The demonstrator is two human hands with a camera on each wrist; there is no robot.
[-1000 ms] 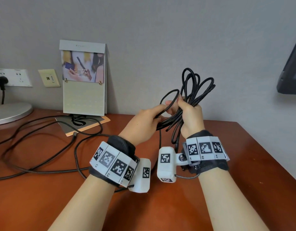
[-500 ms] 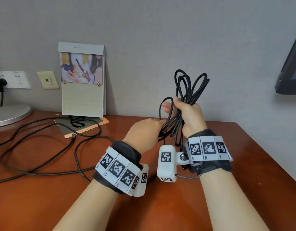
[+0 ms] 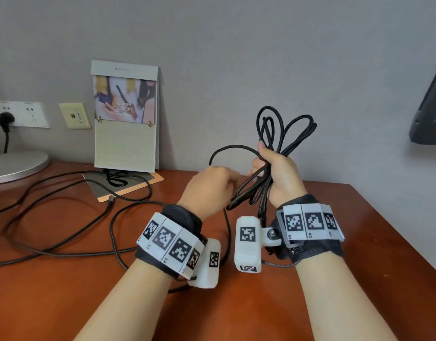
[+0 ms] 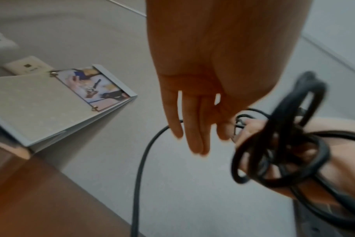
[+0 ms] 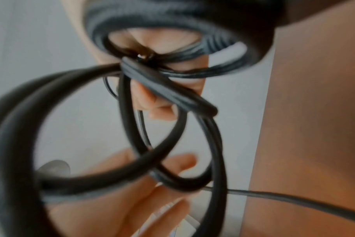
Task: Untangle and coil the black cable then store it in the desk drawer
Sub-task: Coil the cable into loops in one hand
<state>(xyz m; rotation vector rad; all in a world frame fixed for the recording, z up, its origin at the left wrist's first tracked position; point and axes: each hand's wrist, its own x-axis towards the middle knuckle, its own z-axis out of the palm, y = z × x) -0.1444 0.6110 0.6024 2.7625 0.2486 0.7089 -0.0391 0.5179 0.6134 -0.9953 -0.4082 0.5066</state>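
Your table (image 3: 359, 230) carries a standing calendar (image 3: 126, 119) at the back left and loose dark cords (image 3: 64, 217) trailing across its left half. Your right hand (image 3: 280, 175) is raised above the table with its grip closed around a bunched black cable (image 3: 285, 129), loops standing above the fist and hanging below it. Your left hand (image 3: 212, 188), just beside it, has fingers relaxed and straight in the left wrist view, its grip holding nothing that can be confirmed.
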